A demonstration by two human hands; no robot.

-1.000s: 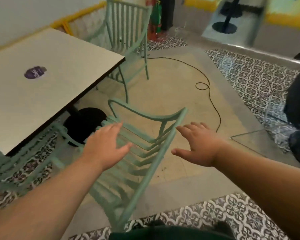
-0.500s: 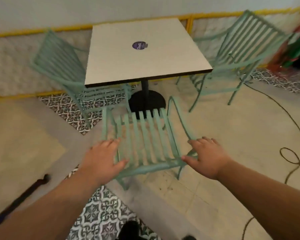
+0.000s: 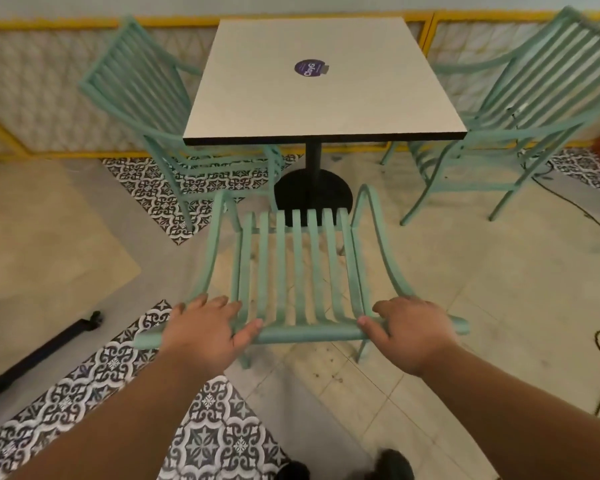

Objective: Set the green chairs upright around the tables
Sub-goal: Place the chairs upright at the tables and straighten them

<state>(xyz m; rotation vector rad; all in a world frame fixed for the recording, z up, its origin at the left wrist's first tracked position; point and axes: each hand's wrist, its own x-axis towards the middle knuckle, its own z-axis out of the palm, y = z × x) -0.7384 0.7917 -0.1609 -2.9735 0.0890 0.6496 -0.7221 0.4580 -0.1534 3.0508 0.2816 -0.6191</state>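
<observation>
The near chair [image 3: 298, 271] stands upright in the lower centre of the frame, seat slats running away toward the counter [image 3: 309, 109] in the upper centre. Its top rail [image 3: 309, 333] lies straight across the picture, left to right, directly under both hands. The left grip [image 3: 205, 329] sits on the rail's left stretch, fingers laid over the far side and thumb along the near edge. The right grip [image 3: 413, 330] mirrors it on the right stretch. Each holds the rail in a loose wrap, not a tight fist. Both forearms reach in from the bottom corners, palms down and wrists level, evenly spaced either side of the slats, so neither hand is nearer.

The chair's front edge lies just short of the counter's black base, so the likely next move is a straight push up the frame. Two more green chairs stand upright beside the counter, one at the upper left [image 3: 142, 81] and one at the upper right [image 3: 541, 77]. A black cable [image 3: 589, 220] trails over the floor at right
</observation>
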